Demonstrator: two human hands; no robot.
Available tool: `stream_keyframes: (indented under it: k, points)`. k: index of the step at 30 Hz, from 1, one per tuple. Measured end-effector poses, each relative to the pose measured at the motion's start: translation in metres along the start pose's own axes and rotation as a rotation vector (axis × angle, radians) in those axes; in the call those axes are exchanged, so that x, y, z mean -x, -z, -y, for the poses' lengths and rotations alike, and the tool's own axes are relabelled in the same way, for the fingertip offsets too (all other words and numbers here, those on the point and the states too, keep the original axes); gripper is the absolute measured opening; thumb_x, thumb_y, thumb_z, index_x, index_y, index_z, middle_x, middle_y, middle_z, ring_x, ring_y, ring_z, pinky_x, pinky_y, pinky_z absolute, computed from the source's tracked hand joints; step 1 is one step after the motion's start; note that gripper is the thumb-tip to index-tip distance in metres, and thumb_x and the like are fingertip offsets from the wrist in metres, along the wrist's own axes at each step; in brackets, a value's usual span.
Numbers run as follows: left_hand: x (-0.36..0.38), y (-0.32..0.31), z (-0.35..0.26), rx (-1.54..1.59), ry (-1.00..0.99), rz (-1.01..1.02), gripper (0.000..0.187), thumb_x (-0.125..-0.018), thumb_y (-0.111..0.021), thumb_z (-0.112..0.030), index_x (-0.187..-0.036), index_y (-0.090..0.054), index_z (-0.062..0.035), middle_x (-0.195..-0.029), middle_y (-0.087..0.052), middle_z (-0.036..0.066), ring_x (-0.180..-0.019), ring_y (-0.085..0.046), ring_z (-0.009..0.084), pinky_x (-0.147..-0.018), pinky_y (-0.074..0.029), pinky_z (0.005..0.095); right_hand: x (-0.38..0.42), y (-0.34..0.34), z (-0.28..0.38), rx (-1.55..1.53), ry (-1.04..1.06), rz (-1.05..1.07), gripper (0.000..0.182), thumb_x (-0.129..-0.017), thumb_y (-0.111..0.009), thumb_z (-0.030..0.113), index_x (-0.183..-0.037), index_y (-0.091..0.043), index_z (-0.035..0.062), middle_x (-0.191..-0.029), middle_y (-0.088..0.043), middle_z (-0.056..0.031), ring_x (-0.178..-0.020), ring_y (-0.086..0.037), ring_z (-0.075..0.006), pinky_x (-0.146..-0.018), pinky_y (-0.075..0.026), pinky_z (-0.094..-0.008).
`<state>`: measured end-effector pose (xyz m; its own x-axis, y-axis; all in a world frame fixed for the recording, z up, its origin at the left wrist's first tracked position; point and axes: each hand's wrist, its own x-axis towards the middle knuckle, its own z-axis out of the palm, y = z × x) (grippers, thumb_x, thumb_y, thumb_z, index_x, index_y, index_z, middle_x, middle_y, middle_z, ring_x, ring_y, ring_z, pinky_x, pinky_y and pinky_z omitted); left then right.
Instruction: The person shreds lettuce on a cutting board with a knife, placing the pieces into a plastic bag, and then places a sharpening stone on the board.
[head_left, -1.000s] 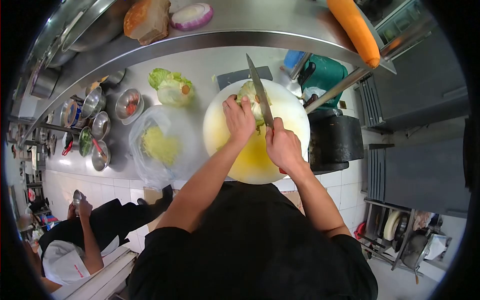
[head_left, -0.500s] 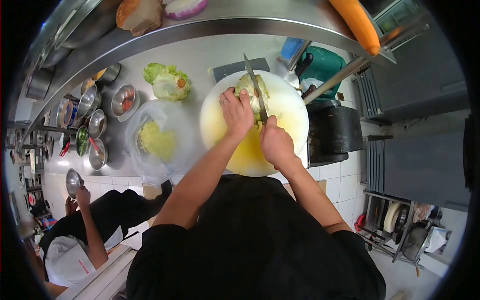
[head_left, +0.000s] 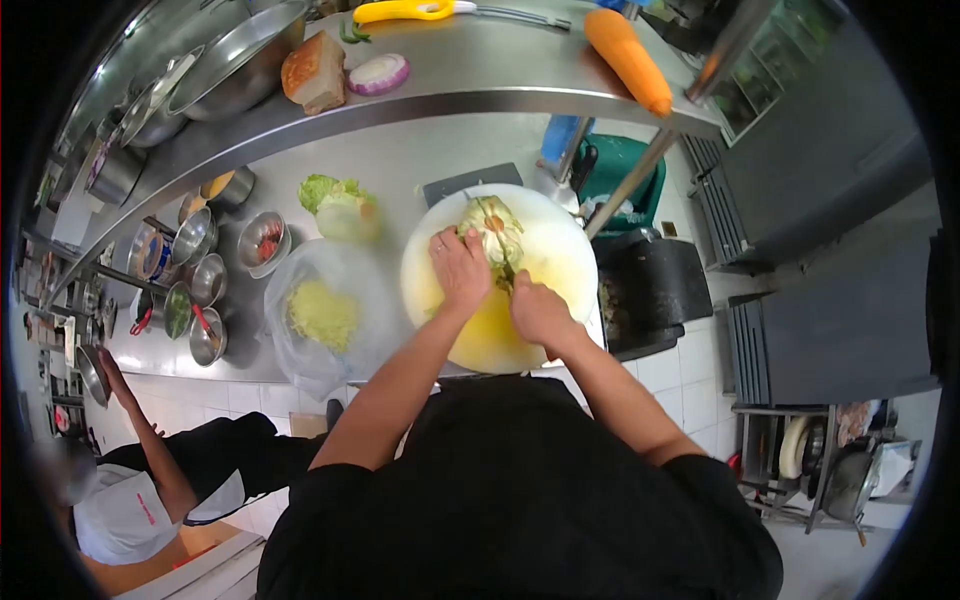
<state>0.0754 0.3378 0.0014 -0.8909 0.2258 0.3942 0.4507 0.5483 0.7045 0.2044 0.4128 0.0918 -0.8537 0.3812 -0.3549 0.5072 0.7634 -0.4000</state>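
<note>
A piece of lettuce with a brownish stem end (head_left: 502, 234) lies on a round white cutting board (head_left: 568, 235), which is stained yellow near me. My left hand (head_left: 462, 270) grips the lettuce from its left side, with the fingertips pressed against it. In my right hand (head_left: 545, 315), closed around the handle, is a knife (head_left: 507, 275). Its blade points away from me and lies mostly hidden in the lettuce. To the left, shredded lettuce (head_left: 322, 315) sits in a clear plastic bag (head_left: 372, 290). Behind the bag rests another lettuce (head_left: 345, 210).
Several metal bowls (head_left: 265, 240) stand on the left of the counter. Overhead, a metal shelf (head_left: 450, 65) holds a carrot (head_left: 628, 62), a cut onion (head_left: 378, 75) and a yellow-handled tool (head_left: 405, 11). A black bin (head_left: 655, 290) is at right. A co-worker (head_left: 135, 505) stands lower left.
The knife blade, fully visible over the lettuce before, has sunk into it. My view has shifted, showing more of the shelf. The co-worker's bowl has moved left.
</note>
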Motion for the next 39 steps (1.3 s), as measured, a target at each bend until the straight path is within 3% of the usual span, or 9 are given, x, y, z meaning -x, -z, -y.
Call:
stream_keyframes:
  k: [9, 11, 15, 22, 24, 26, 31, 36, 39]
  points:
    - [-0.018, 0.018, -0.006, 0.027, 0.169, 0.095, 0.045, -0.109, -0.044, -0.034, -0.126, -0.055, 0.0062, -0.118, -0.059, 0.029, -0.116, -0.052, 0.0466, -0.103, -0.039, 0.0535, 0.047, -0.016, -0.023, -0.004, -0.056, 0.076, 0.031, -0.099, -0.045, 0.013, -0.12, -0.052, -0.0087, -0.1, -0.072, -0.0338, -0.097, -0.071, -0.0495, -0.087, -0.057, -0.0545]
    - [-0.012, 0.023, -0.005, 0.278, 0.258, 0.1, 0.055, -0.101, -0.062, -0.038, -0.134, -0.053, 0.0038, -0.13, -0.057, 0.029, -0.122, -0.053, 0.0468, -0.103, -0.043, 0.0531, 0.04, -0.016, -0.028, -0.038, -0.03, 0.071, 0.033, -0.101, -0.047, 0.019, -0.119, -0.053, -0.0068, -0.1, -0.072, -0.0339, -0.097, -0.071, -0.0499, -0.089, -0.055, -0.0558]
    - [0.008, 0.031, -0.015, 0.004, 0.03, 0.063, 0.09, -0.075, -0.088, -0.037, -0.145, -0.047, 0.003, -0.13, -0.06, 0.026, -0.123, -0.057, 0.0453, -0.11, -0.044, 0.048, 0.025, -0.004, -0.049, -0.145, -0.005, 0.031, 0.034, -0.103, -0.052, 0.028, -0.119, -0.056, -0.0019, -0.099, -0.072, -0.0328, -0.097, -0.07, -0.0495, -0.089, -0.053, -0.0565]
    - [-0.017, 0.101, 0.01, 0.504, 0.527, 0.633, 0.079, -0.074, -0.082, -0.014, -0.144, -0.049, 0.001, -0.126, -0.065, 0.024, -0.114, -0.066, 0.0334, -0.093, -0.055, 0.0404, 0.08, 0.031, -0.064, -0.153, 0.065, -0.073, 0.026, -0.104, -0.054, 0.025, -0.107, -0.055, -0.0007, -0.083, -0.07, -0.0305, -0.084, -0.068, -0.0512, -0.079, -0.052, -0.0582]
    - [-0.001, 0.094, 0.039, 0.486, 0.526, 0.616, 0.067, -0.076, -0.083, -0.015, -0.135, -0.056, 0.0026, -0.124, -0.066, 0.022, -0.11, -0.067, 0.0293, -0.087, -0.057, 0.0393, 0.094, 0.027, -0.06, -0.156, 0.113, -0.11, 0.023, -0.103, -0.055, 0.023, -0.103, -0.053, 0.0005, -0.078, -0.069, -0.0287, -0.075, -0.068, -0.0502, -0.072, -0.053, -0.0597]
    - [0.015, 0.077, 0.068, 0.443, 0.218, 0.376, 0.062, -0.078, -0.085, -0.016, -0.131, -0.058, 0.0035, -0.121, -0.066, 0.022, -0.102, -0.068, 0.0269, -0.08, -0.057, 0.0374, 0.102, 0.022, -0.054, -0.075, 0.183, -0.162, 0.021, -0.102, -0.057, 0.022, -0.104, -0.053, 0.0011, -0.077, -0.07, -0.0265, -0.074, -0.069, -0.0484, -0.07, -0.054, -0.0584]
    - [0.03, 0.092, 0.024, 0.538, 0.329, 0.316, 0.056, -0.081, -0.085, -0.016, -0.127, -0.061, 0.0035, -0.115, -0.069, 0.02, -0.091, -0.07, 0.0231, -0.077, -0.057, 0.0346, 0.113, 0.021, -0.036, 0.058, 0.356, -0.281, 0.02, -0.101, -0.059, 0.02, -0.101, -0.053, 0.0006, -0.07, -0.068, -0.0214, -0.058, -0.069, -0.0399, -0.054, -0.056, -0.0507]
    - [0.031, 0.086, 0.027, 0.464, 0.181, 0.258, 0.05, -0.087, -0.079, -0.002, -0.131, -0.055, 0.0059, -0.109, -0.073, 0.016, -0.091, -0.072, 0.0155, -0.077, -0.057, 0.0257, 0.122, 0.03, -0.032, 0.123, 0.382, -0.243, 0.019, -0.101, -0.059, 0.019, -0.099, -0.053, 0.0009, -0.069, -0.068, -0.0208, -0.058, -0.069, -0.0386, -0.053, -0.056, -0.0493]
    - [0.019, 0.101, 0.014, 0.5, 0.352, 0.352, 0.053, -0.088, -0.078, -0.003, -0.134, -0.054, 0.0064, -0.108, -0.073, 0.017, -0.091, -0.071, 0.0165, -0.079, -0.057, 0.0271, 0.121, 0.031, -0.035, 0.13, 0.378, -0.276, 0.019, -0.101, -0.059, 0.019, -0.097, -0.054, 0.0011, -0.069, -0.068, -0.0203, -0.056, -0.069, -0.0382, -0.052, -0.055, -0.0488]
